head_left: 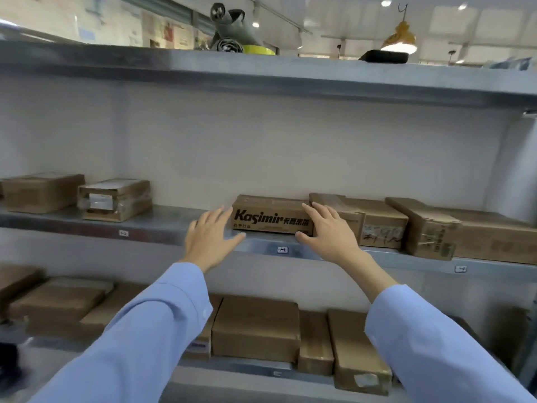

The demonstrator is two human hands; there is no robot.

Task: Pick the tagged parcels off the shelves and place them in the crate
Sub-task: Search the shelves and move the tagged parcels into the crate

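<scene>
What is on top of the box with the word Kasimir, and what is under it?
Nothing lies on the Kasimir box; its top is bare. It rests on the metal shelf. The right hand covers its right end, so that part cannot be seen.

The brown cardboard box (271,213) in the middle of the middle shelf (162,222) carries the brand "Kasimir" in bold black slanted letters on its front face, followed by black Chinese characters too blurred to read. Beneath the brand runs a row of small black handling symbols, not legible. Three small white tags sit on the front edge of this shelf: one at left (123,233), one in the centre (282,250) and one at right (460,269); each bears a short dark mark that cannot be read. The box to the right (380,225) shows dark handwritten scrawl on its front, unreadable. Posters on the far wall (162,32) are too blurred to read.
</scene>
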